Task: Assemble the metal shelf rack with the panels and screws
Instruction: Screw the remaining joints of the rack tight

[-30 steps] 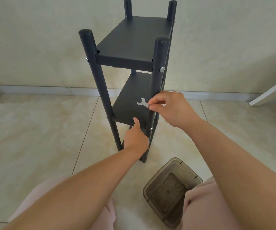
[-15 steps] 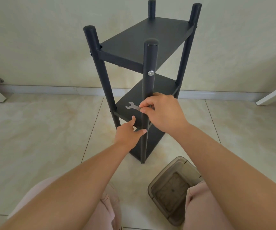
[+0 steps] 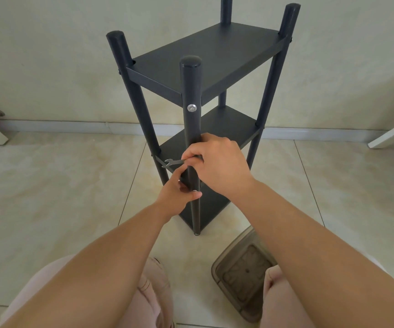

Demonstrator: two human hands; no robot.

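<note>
A black metal shelf rack (image 3: 205, 55) stands upright on the tiled floor with three panels between four round posts. A silver screw (image 3: 191, 107) shows on the near post (image 3: 191, 86) under the top panel. My right hand (image 3: 217, 164) pinches a small flat silver wrench (image 3: 172, 162) beside the near post at the middle panel. My left hand (image 3: 179, 192) is lower, its fingers curled around the same post just under the wrench. The lower screw is mostly hidden by my fingers.
A smoky translucent plastic tray (image 3: 241, 273) lies on the floor at the lower right, by my right knee. The wall and its baseboard (image 3: 72, 126) run just behind the rack. A white board (image 3: 392, 133) leans at the right edge.
The rack has turned, so its near post now faces me. My right hand with the wrench stayed at the middle panel. My left hand closed around the post.
</note>
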